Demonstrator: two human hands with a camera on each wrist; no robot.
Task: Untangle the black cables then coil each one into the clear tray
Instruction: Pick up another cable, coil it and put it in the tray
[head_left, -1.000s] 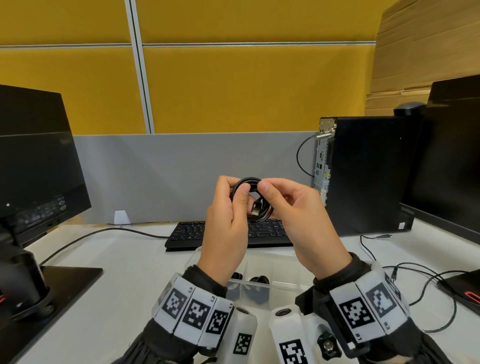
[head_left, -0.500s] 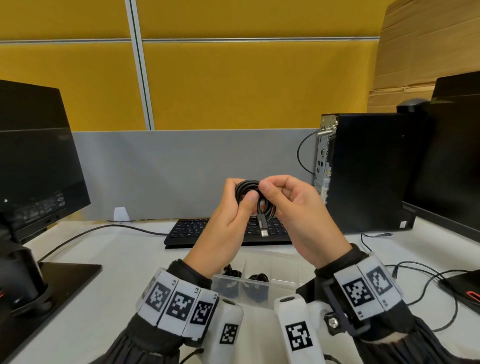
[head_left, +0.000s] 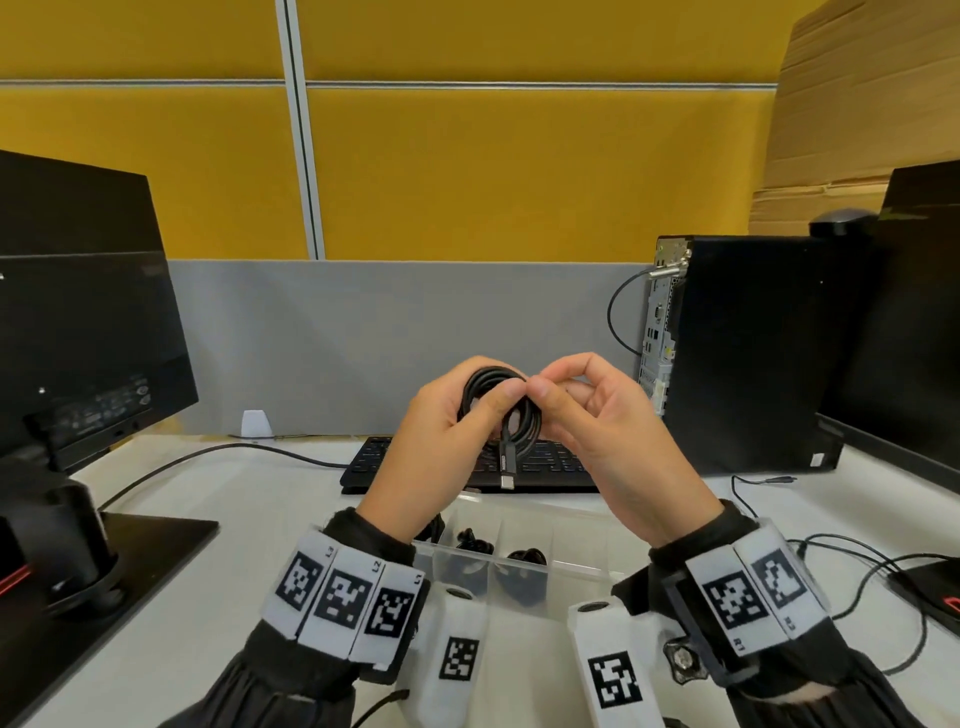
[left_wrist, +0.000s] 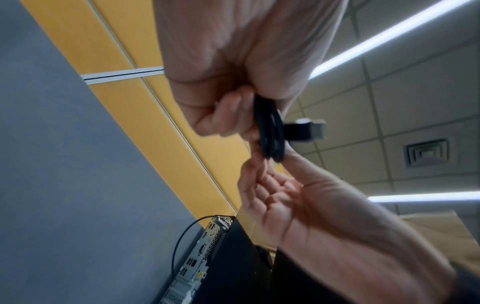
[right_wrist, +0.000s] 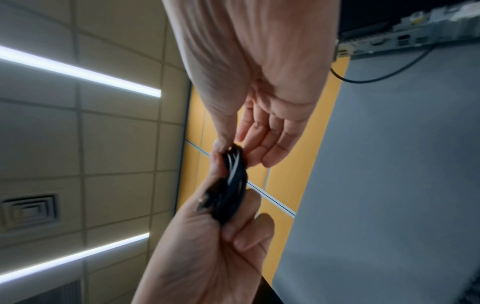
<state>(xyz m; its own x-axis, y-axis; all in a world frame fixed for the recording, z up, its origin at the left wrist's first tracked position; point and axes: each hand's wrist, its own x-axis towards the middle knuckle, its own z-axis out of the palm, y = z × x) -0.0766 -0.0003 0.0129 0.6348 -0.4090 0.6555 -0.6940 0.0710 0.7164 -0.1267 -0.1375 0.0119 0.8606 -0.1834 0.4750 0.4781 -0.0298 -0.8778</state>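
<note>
Left hand (head_left: 434, 441) grips one coiled cable (head_left: 501, 410), thumb across it, above the tray (head_left: 566, 530). Right hand (head_left: 605, 431) pinches the coil's right edge, other fingers loosely curled. Two cables lie in tray compartments.

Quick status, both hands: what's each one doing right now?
Left hand: grips the coiled black cable, fingers curled round the loops.
Right hand: thumb and forefinger pinch the same coil at its top; other fingers loose.
</note>
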